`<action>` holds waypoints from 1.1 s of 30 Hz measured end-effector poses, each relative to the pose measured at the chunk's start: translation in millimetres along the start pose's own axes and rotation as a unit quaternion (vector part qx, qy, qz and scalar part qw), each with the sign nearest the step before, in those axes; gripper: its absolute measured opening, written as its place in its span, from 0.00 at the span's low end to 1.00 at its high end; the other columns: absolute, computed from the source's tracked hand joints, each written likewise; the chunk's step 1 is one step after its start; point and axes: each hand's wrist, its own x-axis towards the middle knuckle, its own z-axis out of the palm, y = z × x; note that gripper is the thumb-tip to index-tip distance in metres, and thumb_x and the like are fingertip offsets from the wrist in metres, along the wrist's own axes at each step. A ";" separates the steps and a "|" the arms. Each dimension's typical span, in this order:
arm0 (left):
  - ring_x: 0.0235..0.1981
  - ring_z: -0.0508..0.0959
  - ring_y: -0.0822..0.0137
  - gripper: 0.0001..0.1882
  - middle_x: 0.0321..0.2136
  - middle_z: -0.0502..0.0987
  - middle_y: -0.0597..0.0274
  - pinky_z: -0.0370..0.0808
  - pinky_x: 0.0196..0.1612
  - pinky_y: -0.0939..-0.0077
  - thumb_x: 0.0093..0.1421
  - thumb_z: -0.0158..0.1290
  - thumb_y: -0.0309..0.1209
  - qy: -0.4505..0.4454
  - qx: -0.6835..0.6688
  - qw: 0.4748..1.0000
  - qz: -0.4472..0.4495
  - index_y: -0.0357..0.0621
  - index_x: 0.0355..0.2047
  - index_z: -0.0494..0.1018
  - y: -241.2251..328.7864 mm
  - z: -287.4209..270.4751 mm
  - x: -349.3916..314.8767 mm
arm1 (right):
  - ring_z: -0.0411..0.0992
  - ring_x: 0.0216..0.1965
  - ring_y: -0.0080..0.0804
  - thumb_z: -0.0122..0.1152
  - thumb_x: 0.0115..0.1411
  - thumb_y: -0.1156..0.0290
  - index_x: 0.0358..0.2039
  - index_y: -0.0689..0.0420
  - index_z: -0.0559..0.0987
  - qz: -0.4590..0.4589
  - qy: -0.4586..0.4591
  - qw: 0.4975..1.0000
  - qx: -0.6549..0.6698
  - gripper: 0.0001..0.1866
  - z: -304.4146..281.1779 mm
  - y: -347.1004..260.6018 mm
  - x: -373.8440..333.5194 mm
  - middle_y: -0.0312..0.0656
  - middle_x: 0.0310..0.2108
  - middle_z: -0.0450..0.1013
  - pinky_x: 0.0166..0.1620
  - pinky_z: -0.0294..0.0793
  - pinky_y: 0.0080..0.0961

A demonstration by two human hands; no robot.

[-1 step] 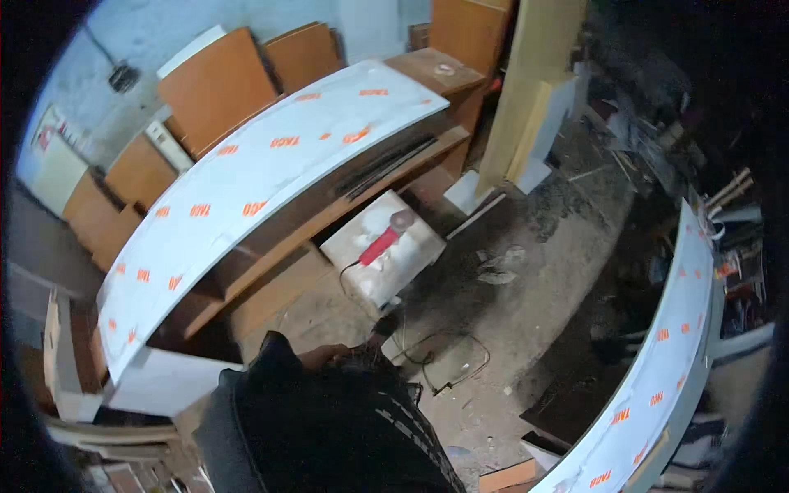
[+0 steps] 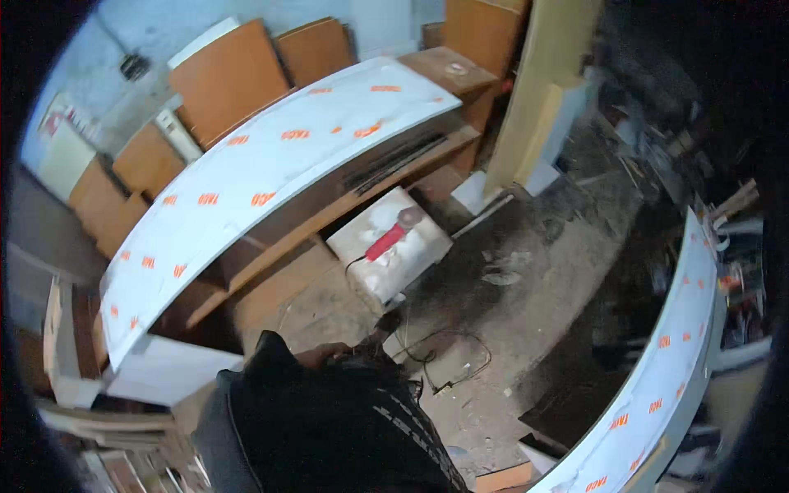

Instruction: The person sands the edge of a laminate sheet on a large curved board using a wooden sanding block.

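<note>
My left hand shows in part, close against my black jacket. Its fingers are too dark and blurred to read, and nothing can be made out in it. My right hand cannot be picked out; the jacket and shadow cover that side. Beyond my hand, a red angle grinder lies on a dusty, whitish box-like block. A dark cord runs off the grinder's near end. A dark shape, too dim to name, sits between the block and my jacket.
A long cabinet with open shelves and a white, film-covered top stretches across the left. Another white film-covered panel stands at right. Loose black cable loops over the dusty floor. Wooden boards lean against the wall.
The view has swung slightly, so the cabinet and grinder sit a little farther right. My left hand stays close to the jacket.
</note>
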 end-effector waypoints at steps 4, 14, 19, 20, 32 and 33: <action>0.51 0.82 0.61 0.21 0.51 0.82 0.56 0.79 0.54 0.63 0.75 0.48 0.40 -0.023 -0.004 1.000 0.005 0.42 0.61 0.75 15.5 26.7 -31.9 | 0.78 0.40 0.37 0.64 0.66 0.65 0.57 0.55 0.76 0.025 0.027 0.999 -0.004 0.20 -49.2 28.6 10.2 0.42 0.38 0.79 0.38 0.79 0.39; 0.50 0.82 0.64 0.23 0.49 0.82 0.57 0.79 0.52 0.64 0.74 0.50 0.44 -0.140 -0.064 0.981 0.120 0.42 0.60 0.76 40.6 -62.5 -27.0 | 0.79 0.31 0.31 0.63 0.67 0.64 0.63 0.48 0.72 -0.160 0.097 0.957 0.221 0.25 41.3 -47.2 -11.1 0.38 0.40 0.78 0.27 0.75 0.26; 0.54 0.78 0.63 0.21 0.52 0.79 0.52 0.76 0.55 0.62 0.69 0.56 0.36 -0.117 -0.096 0.834 0.530 0.40 0.58 0.76 240.0 -196.8 -124.0 | 0.82 0.38 0.37 0.62 0.66 0.62 0.63 0.55 0.72 -0.035 0.091 0.977 0.191 0.27 166.1 20.7 -86.9 0.42 0.42 0.82 0.37 0.81 0.38; 0.58 0.75 0.61 0.24 0.55 0.77 0.51 0.70 0.61 0.58 0.62 0.61 0.33 -0.116 -0.133 0.777 0.605 0.40 0.58 0.76 274.9 -209.5 -168.7 | 0.82 0.40 0.42 0.63 0.65 0.59 0.62 0.56 0.74 -0.067 0.154 0.986 -0.019 0.27 194.8 36.7 -106.6 0.49 0.42 0.83 0.42 0.81 0.41; 0.47 0.81 0.50 0.31 0.47 0.79 0.42 0.76 0.54 0.49 0.61 0.62 0.55 -0.663 0.129 0.180 0.715 0.43 0.54 0.76 387.4 -112.4 -374.8 | 0.80 0.26 0.31 0.60 0.67 0.62 0.59 0.59 0.77 0.304 0.534 0.601 0.511 0.23 431.9 170.0 -401.7 0.42 0.37 0.81 0.26 0.78 0.30; 0.45 0.82 0.51 0.29 0.45 0.80 0.42 0.78 0.52 0.50 0.62 0.61 0.54 -0.673 0.135 0.170 0.707 0.42 0.50 0.78 376.8 -107.8 -388.9 | 0.80 0.24 0.31 0.61 0.65 0.64 0.58 0.58 0.78 0.318 0.531 0.576 0.534 0.23 459.1 179.5 -406.5 0.43 0.34 0.81 0.24 0.79 0.30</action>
